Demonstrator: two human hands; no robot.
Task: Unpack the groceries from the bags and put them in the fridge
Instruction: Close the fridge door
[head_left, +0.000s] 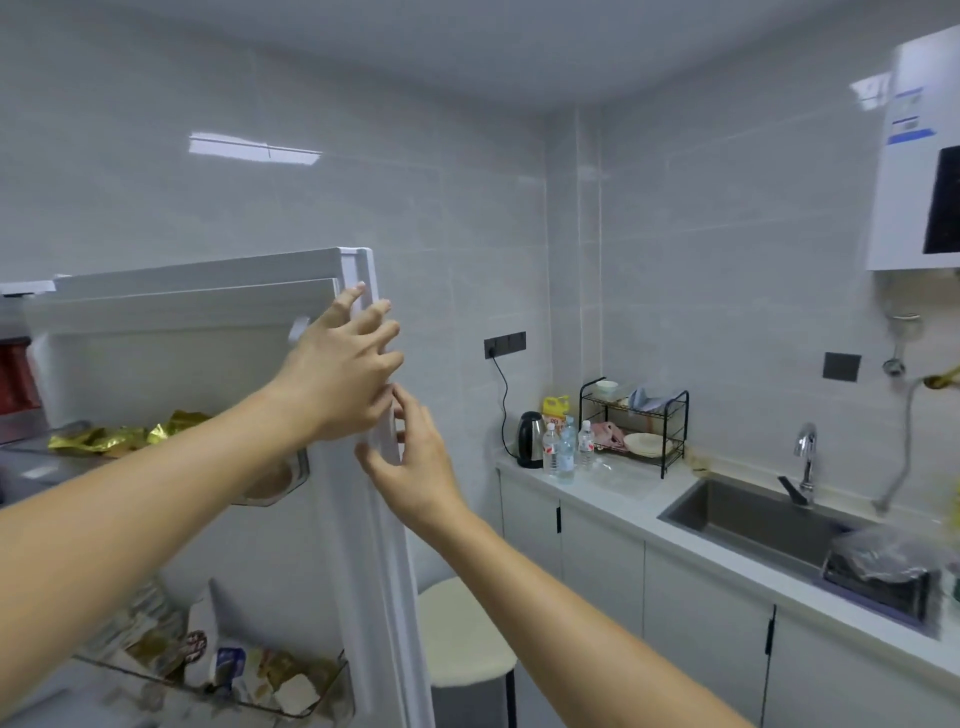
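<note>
The white fridge door (363, 545) stands open, its inner side facing me and its free edge running down the middle of the view. My left hand (345, 364) lies on the upper part of that edge with spread fingers reaching over it. My right hand (410, 462) touches the same edge just below, fingers loosely bent around the seal. Neither hand holds a grocery item. A gold foil packet (124, 436) lies on an upper door shelf. The lower door shelf (311, 714) holds several small packets and cartons.
A white round stool (462, 634) stands right behind the door's edge. To the right runs a counter (623, 499) with a black kettle (530, 439), water bottles (563, 449), a dish rack (634, 421), a sink (753, 519) and a black bag (878, 577).
</note>
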